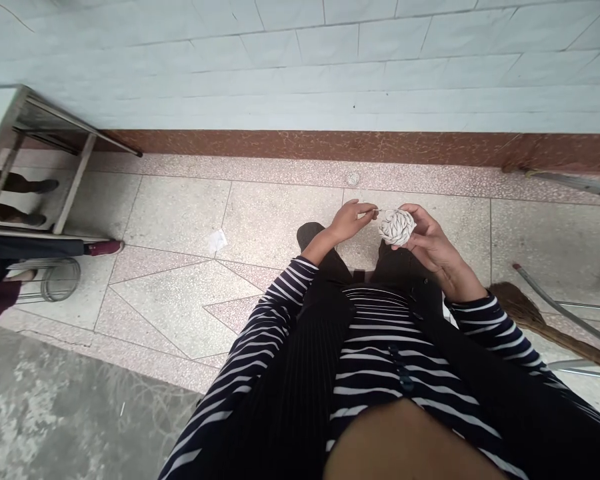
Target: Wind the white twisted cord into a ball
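Observation:
Above my lap, my right hand grips a whitish woven ball made of thick twisted strands, with the thumb below it and the fingers behind. My left hand is to the left of the ball, thumb and forefinger pinched together on a thin pale strand that runs to the ball's top. The strand is too fine to tell its material. A smaller round pale ball of similar look lies on the floor near the wall, beyond my hands.
At the left stands a metal-legged table, with other people's legs and feet near it and a wire coil below. White paper lies on the tiles. A broom and metal tube legs are at my right. The tiled wall rises ahead.

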The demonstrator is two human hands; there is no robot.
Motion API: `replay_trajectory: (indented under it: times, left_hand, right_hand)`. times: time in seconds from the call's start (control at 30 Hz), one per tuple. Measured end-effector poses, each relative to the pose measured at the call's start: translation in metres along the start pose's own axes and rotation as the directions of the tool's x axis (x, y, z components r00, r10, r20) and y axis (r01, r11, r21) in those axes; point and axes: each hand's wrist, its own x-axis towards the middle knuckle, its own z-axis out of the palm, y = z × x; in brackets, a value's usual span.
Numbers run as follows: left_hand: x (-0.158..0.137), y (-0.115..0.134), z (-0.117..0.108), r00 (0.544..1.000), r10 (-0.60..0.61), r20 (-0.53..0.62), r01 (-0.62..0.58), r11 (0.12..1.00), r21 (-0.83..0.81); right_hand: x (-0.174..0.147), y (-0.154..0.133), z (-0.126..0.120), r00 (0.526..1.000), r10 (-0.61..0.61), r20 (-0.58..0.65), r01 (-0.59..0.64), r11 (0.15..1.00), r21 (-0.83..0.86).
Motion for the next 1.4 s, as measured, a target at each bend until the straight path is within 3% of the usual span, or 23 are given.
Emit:
replay_trajectory:
  times: [0.17,0.3,0.4,0.57,0.67,0.7,0.8,0.87,0.93,1.03,1.1,1.4]
  left_hand:
    - [0.005,-0.013,0.02,1.0,0.013,-0.016,-0.014,0.999,-0.033]
    - [0.001,-0.018,0.033,1.0,-0.017,0.021,0.018,0.998,-0.065]
    - [-0.01,-0.014,0.039,0.996,-0.047,0.074,0.054,0.994,-0.093]
    - [-0.035,0.007,0.043,0.983,-0.033,0.182,0.037,0.999,-0.016]
    - [-0.046,0.023,0.042,0.981,0.019,0.191,-0.032,0.997,0.066]
    - [-0.048,0.028,0.04,0.983,0.05,0.178,-0.067,0.994,0.091]
    - [-0.051,0.034,0.032,0.983,0.128,0.128,-0.152,0.968,0.2]
    - [-0.051,0.032,0.023,0.984,0.15,0.098,-0.171,0.949,0.265]
    - [-0.051,0.027,0.013,0.985,0.153,0.078,-0.169,0.942,0.289]
    - [-0.049,0.017,0.003,0.987,0.136,0.09,-0.156,0.951,0.267]
    - [-0.046,0.013,0.002,0.985,0.118,0.123,-0.143,0.965,0.22]
    - [-0.032,0.001,0.042,0.986,0.058,0.153,-0.065,0.997,0.036]
  right_hand:
    - [-0.01,-0.02,0.005,0.999,-0.041,0.017,0.041,0.999,-0.027]
    - [-0.016,-0.039,0.008,0.976,-0.211,-0.051,0.206,0.975,-0.08]
    - [-0.014,-0.051,0.002,0.939,-0.318,-0.134,0.293,0.94,-0.176]
    - [0.01,-0.048,-0.017,0.842,-0.427,-0.329,0.31,0.883,-0.354]
    - [0.031,-0.031,-0.027,0.776,-0.514,-0.366,0.258,0.787,-0.56]
    - [0.037,-0.023,-0.029,0.777,-0.517,-0.36,0.197,0.743,-0.64]
    - [0.046,0.001,-0.031,0.888,-0.329,-0.32,-0.034,0.649,-0.76]
    - [0.042,0.017,-0.029,0.954,-0.127,-0.27,-0.12,0.666,-0.736]
    - [0.032,0.029,-0.026,0.98,0.067,-0.185,-0.176,0.723,-0.668]
    - [0.012,0.034,-0.021,0.957,0.29,-0.026,-0.259,0.804,-0.535]
    - [0.002,0.03,-0.018,0.943,0.331,0.039,-0.28,0.849,-0.449]
    - [-0.022,0.003,-0.003,0.962,0.255,0.101,-0.229,0.949,-0.215]
